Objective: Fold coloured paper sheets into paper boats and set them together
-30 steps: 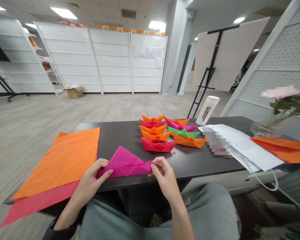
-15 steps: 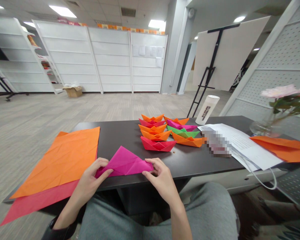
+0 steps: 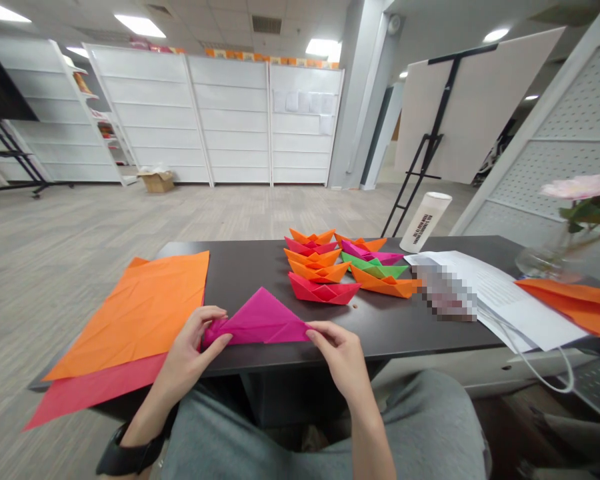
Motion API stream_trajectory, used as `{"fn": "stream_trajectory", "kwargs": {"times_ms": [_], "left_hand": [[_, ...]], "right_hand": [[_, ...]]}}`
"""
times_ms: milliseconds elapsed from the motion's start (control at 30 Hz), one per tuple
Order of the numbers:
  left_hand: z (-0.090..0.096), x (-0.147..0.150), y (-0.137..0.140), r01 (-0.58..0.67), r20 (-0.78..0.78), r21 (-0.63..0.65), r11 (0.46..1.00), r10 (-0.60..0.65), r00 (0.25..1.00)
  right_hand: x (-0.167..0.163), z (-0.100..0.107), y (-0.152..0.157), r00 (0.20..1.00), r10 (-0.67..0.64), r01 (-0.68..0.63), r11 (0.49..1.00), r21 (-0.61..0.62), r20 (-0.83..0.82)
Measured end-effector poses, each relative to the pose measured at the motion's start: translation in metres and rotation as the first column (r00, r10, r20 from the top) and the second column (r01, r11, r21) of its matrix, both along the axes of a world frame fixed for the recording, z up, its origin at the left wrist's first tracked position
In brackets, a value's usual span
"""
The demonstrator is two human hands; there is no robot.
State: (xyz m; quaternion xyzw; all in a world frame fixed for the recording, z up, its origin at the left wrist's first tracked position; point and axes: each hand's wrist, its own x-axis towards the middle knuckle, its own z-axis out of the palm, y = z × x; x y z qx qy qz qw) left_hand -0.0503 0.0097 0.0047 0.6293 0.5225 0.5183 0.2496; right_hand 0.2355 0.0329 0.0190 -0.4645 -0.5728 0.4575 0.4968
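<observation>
A magenta sheet of paper [image 3: 263, 317], folded to a triangle with a band along its lower edge, is held above the table's front edge. My left hand [image 3: 195, 350] pinches its left corner between thumb and fingers. At the opposite corner, my right hand [image 3: 336, 347] grips the paper between thumb and forefinger. Beyond it, folded paper boats stand in two rows on the dark table [image 3: 240, 267]; a red boat [image 3: 325, 290] is the nearest of the left row, and an orange boat [image 3: 385, 283] is at the front of the right row.
Orange paper sheets [image 3: 145, 313] lie at the left, over a red sheet [image 3: 100, 393] overhanging the edge. To the right are white printed papers [image 3: 505, 293], a white cable [image 3: 540, 373], an orange folded paper [image 3: 575, 303], a white cylinder [image 3: 425, 223] and a glass vase [image 3: 540, 257].
My right hand has slid outward to the paper's right tip, and the triangle looks straighter along its lower edge. The whole view has shifted slightly, moving the scene to the right.
</observation>
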Motion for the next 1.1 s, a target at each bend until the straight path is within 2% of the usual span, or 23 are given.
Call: {"fn": "stream_trajectory", "kwargs": {"times_ms": [167, 300, 633, 967, 1100], "left_hand": [[0.002, 0.006, 0.000, -0.042, 0.186, 0.010, 0.999, 0.039, 0.982], [0.001, 0.007, 0.001, -0.055, 0.248, 0.047, 0.997, 0.042, 0.968], [0.004, 0.004, 0.000, -0.010, 0.139, 0.017, 1.000, 0.007, 0.990], [0.004, 0.003, 0.003, 0.093, 0.094, -0.102, 0.990, -0.084, 0.992], [0.004, 0.003, 0.004, 0.096, 0.075, -0.125, 0.987, -0.087, 0.993]], "right_hand": [[0.010, -0.006, 0.008, 0.999, -0.010, 0.010, 1.000, -0.014, -0.046], [0.011, -0.011, 0.012, 0.999, -0.018, 0.018, 1.000, -0.018, -0.035], [0.010, -0.013, 0.014, 0.998, -0.069, 0.069, 0.998, 0.004, -0.012], [0.010, -0.013, 0.016, 0.996, -0.067, 0.066, 0.997, -0.033, -0.055], [0.008, -0.011, 0.015, 0.997, -0.071, 0.070, 0.997, -0.031, -0.017]]}}
